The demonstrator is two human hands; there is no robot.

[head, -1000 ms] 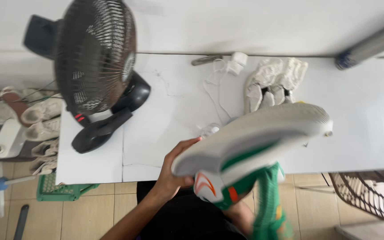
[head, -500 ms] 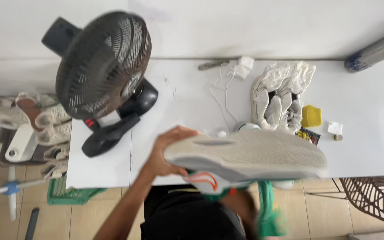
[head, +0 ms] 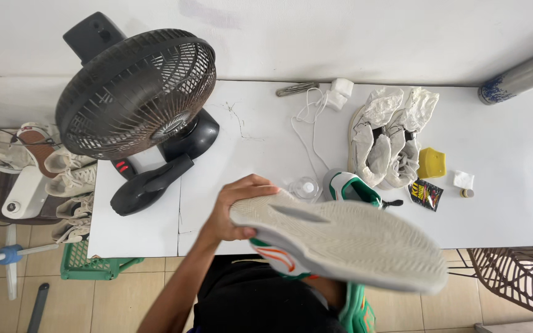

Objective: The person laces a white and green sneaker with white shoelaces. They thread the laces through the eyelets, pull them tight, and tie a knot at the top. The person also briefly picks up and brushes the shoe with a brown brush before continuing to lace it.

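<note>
While L hand [head: 237,209] has fingers curled tight on shoe [head: 340,243] heel, sole up above table [head: 513,209] edge, R hand hidden under shoe, grip can't tell.

Bright, even daylight; soft shadows

Sole [head: 340,243] up at lower centre: matt off-white rubber, finely ribbed and rough, with glossy orange and green trim on the side, left hand [head: 232,213] gripping the end. The bench [head: 513,209] is a smooth, matt white board with a hairline crack. Upper left, the fan [head: 134,92] shows a dark wire grille and a shiny black plastic base. Right of centre, white shoes [head: 387,145] stuffed with crumpled paper. Beside them a yellow sponge [head: 431,163], looking soft and matt, and a glossy foil sachet [head: 425,195].
</note>
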